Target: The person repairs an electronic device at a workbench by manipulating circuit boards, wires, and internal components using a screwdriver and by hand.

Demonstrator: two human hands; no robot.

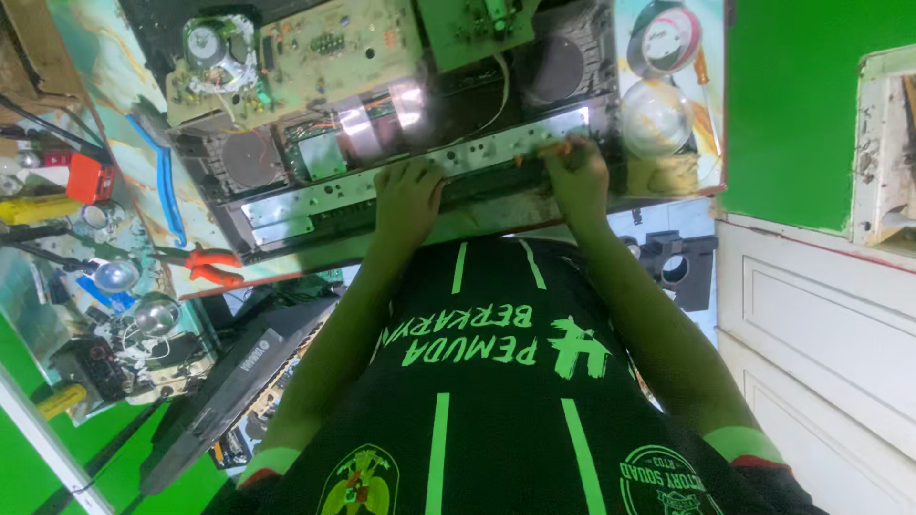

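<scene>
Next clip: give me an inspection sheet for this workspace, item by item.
Surface: marbled workbench, crowded.
Job's things: opened keyboard chassis, circuit board and speaker exposed.
Clutter: orange pliers, red box, yellow handle, clear dome.
Grips: left hand and right hand rest on the chassis front edge; grip unclear.
Cables: blue cable, white wire.
Surroundings: green wall, white panelled door.

Glossy metal strip (420, 172) under the hands; matt green circuit board (334, 48); orange plastic-handled pliers (205, 265).
</scene>
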